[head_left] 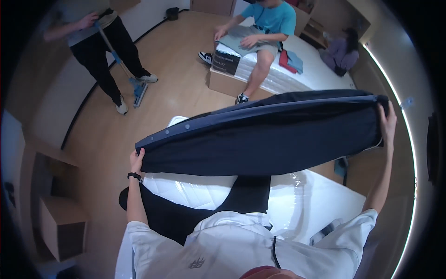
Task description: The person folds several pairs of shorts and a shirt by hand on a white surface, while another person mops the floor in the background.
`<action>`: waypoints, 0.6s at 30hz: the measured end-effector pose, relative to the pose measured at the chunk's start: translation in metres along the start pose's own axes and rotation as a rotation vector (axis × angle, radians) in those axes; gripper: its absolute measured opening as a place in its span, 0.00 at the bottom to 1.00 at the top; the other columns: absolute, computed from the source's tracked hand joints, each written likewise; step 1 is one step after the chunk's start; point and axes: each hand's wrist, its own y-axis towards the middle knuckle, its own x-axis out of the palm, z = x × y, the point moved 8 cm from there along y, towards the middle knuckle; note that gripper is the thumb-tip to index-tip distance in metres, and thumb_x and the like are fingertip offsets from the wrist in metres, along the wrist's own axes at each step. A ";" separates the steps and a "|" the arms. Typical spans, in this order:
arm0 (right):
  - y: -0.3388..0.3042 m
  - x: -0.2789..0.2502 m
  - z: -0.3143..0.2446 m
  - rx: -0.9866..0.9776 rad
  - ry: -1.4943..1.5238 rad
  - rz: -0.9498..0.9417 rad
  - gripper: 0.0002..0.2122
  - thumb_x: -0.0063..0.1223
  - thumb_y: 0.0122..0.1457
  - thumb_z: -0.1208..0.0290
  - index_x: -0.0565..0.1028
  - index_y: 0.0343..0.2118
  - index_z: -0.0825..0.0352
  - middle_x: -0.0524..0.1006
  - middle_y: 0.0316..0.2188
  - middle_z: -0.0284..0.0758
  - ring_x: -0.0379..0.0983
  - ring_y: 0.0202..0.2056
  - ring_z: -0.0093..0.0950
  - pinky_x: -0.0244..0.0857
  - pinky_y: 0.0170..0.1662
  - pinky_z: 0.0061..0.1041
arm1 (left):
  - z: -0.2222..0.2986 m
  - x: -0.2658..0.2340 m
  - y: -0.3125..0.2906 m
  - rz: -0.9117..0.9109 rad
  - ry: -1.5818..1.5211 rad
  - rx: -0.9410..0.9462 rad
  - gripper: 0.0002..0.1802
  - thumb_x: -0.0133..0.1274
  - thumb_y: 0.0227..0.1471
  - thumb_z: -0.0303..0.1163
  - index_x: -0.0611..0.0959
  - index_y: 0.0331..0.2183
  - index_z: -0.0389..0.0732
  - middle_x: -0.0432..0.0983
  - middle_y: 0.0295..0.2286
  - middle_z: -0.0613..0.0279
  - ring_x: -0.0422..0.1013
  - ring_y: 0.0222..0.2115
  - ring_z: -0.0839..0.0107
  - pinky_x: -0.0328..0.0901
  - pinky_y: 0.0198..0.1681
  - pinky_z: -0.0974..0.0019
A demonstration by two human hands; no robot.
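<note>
Dark navy trousers with a lighter blue side stripe are stretched sideways in front of me, above my lap. Round snap buttons dot the stripe near the left end. My left hand, with a black band at its wrist, is closed on the left end, thumb on top of the cloth. At the far right, my right hand grips the other end, set higher in view. The cloth hangs fairly flat between them, hiding part of the mattress below.
I sit on a plastic-wrapped white mattress. Ahead, a person in a blue shirt sits on another wrapped mattress, beside folded red and blue clothes. Someone at left holds a mop. Wooden shelving stands at left.
</note>
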 end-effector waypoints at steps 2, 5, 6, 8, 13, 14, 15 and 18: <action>0.045 -0.052 -0.007 -0.097 -0.012 0.048 0.17 0.53 0.62 0.65 0.73 0.50 0.70 0.79 0.41 0.38 0.74 0.44 0.26 0.65 0.49 0.24 | 0.009 0.026 -0.010 0.016 -0.029 0.037 0.27 0.58 0.54 0.49 0.79 0.43 0.33 0.78 0.39 0.61 0.72 0.40 0.73 0.65 0.47 0.68; 0.092 -0.077 -0.038 -0.089 0.074 -0.078 0.18 0.54 0.62 0.63 0.73 0.48 0.71 0.78 0.38 0.36 0.73 0.42 0.23 0.65 0.48 0.22 | 0.017 0.027 -0.031 0.031 0.010 0.058 0.29 0.56 0.56 0.48 0.76 0.49 0.35 0.75 0.45 0.60 0.70 0.45 0.69 0.63 0.51 0.66; 0.098 -0.082 -0.043 -0.041 0.101 -0.131 0.18 0.54 0.62 0.62 0.73 0.47 0.71 0.78 0.37 0.35 0.72 0.41 0.23 0.64 0.48 0.21 | 0.031 0.031 -0.043 0.004 -0.124 -0.043 0.30 0.56 0.56 0.48 0.74 0.51 0.35 0.74 0.46 0.59 0.70 0.47 0.69 0.64 0.51 0.65; 0.101 -0.073 -0.054 0.039 0.134 -0.200 0.18 0.54 0.61 0.59 0.74 0.45 0.71 0.77 0.36 0.33 0.72 0.39 0.22 0.64 0.47 0.19 | 0.045 0.011 -0.066 -0.061 -0.355 -0.160 0.32 0.56 0.56 0.47 0.69 0.55 0.38 0.72 0.49 0.57 0.70 0.49 0.66 0.66 0.52 0.62; 0.060 -0.010 -0.077 0.143 0.239 -0.245 0.20 0.55 0.61 0.58 0.74 0.47 0.71 0.77 0.39 0.33 0.72 0.39 0.20 0.65 0.46 0.20 | 0.050 -0.109 -0.119 -0.094 -0.714 -0.218 0.28 0.49 0.59 0.48 0.72 0.53 0.37 0.71 0.51 0.50 0.69 0.52 0.55 0.63 0.57 0.51; 0.050 0.029 -0.077 0.178 0.335 -0.377 0.21 0.56 0.60 0.57 0.74 0.47 0.71 0.77 0.39 0.34 0.72 0.39 0.21 0.65 0.46 0.21 | 0.060 -0.137 -0.142 -0.054 -0.683 -0.198 0.27 0.48 0.60 0.45 0.72 0.54 0.36 0.70 0.52 0.49 0.68 0.52 0.53 0.62 0.57 0.50; 0.035 0.056 -0.082 0.221 0.407 -0.500 0.22 0.57 0.59 0.56 0.74 0.47 0.72 0.77 0.39 0.34 0.73 0.39 0.22 0.65 0.46 0.21 | 0.083 -0.137 -0.160 -0.058 -0.693 -0.222 0.25 0.48 0.59 0.42 0.73 0.52 0.35 0.73 0.50 0.48 0.71 0.50 0.54 0.64 0.56 0.53; -0.017 0.155 -0.091 0.374 0.184 -0.713 0.28 0.59 0.56 0.51 0.72 0.49 0.74 0.77 0.41 0.38 0.73 0.42 0.26 0.65 0.48 0.24 | 0.086 -0.182 -0.203 0.124 -0.636 -0.367 0.17 0.52 0.56 0.36 0.80 0.45 0.38 0.79 0.42 0.54 0.75 0.43 0.60 0.68 0.51 0.58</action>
